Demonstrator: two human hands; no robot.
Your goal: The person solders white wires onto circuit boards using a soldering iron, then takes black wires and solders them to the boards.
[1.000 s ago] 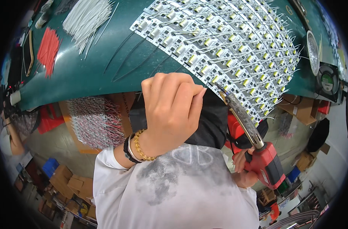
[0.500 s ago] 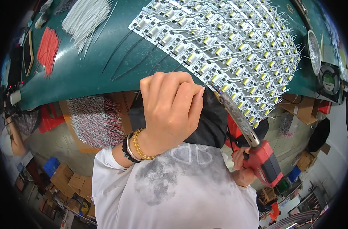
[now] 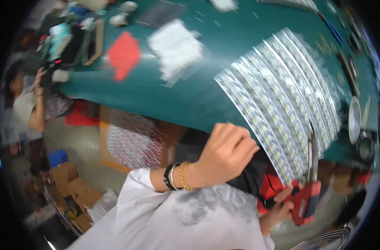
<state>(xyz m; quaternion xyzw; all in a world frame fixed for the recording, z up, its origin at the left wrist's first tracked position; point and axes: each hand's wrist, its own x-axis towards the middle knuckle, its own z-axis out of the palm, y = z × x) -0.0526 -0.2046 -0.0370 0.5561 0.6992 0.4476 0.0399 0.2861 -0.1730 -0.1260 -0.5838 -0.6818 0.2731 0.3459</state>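
A panel of white circuit strips [image 3: 277, 98] with rows of small yellowish parts lies at the table's near edge, blurred by motion. My left hand [image 3: 225, 154], with bracelets on its wrist, is held in front of the panel's lower left edge. Its fingers are closed in a pinch; whatever may be between them is too small or smeared to make out. My right hand [image 3: 281, 208] grips the handle of a red and black soldering gun [image 3: 305, 203]. The long metal nose points up over the panel's right part.
White wires [image 3: 175, 48] and red wires [image 3: 124, 54] lie in piles on the green table [image 3: 156, 98]. A round metal dish [image 3: 354, 121] and a fan [image 3: 366, 146] are at the right. Below the table sits a carton [image 3: 103, 141] of wired boards. Another person [image 3: 29, 108] is at far left.
The whole view has swung, so the table and panel sit differently and look smeared. The soldering gun's tip has moved away from my left fingers. Both hands keep their closed grips.
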